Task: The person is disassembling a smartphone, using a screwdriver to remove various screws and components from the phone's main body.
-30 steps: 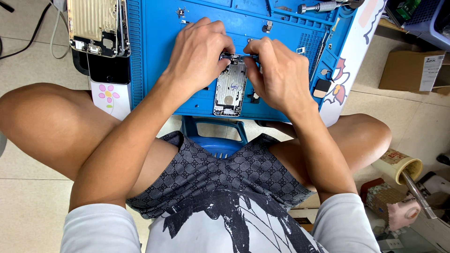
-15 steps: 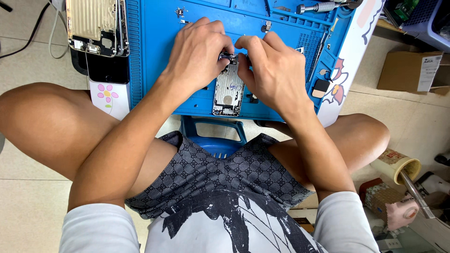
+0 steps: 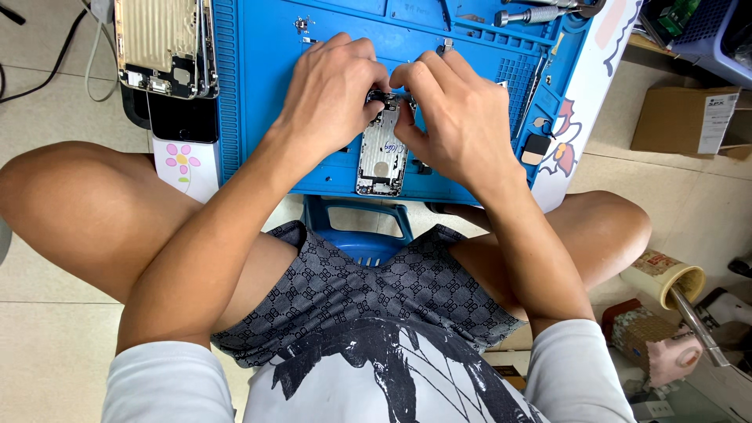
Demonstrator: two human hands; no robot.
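An opened silver phone housing point(image 3: 381, 153) lies lengthwise on a blue repair mat point(image 3: 258, 94). My left hand point(image 3: 329, 94) and my right hand point(image 3: 450, 113) meet over its far end, fingertips pinched together on a small dark part at the top of the housing. The hands hide what exactly the fingers grip. Small loose screws and parts lie on the mat around the hands.
A second gold phone shell point(image 3: 164, 47) lies on black devices at the mat's left. A screwdriver point(image 3: 540, 13) rests at the mat's far edge. A cardboard box point(image 3: 681, 117), a paper cup point(image 3: 666, 278) and a blue basket point(image 3: 717, 35) stand on the floor at right.
Both hands have shifted slightly toward the far end of the phone housing, with the right hand closing in on the left. The housing stays where it was.
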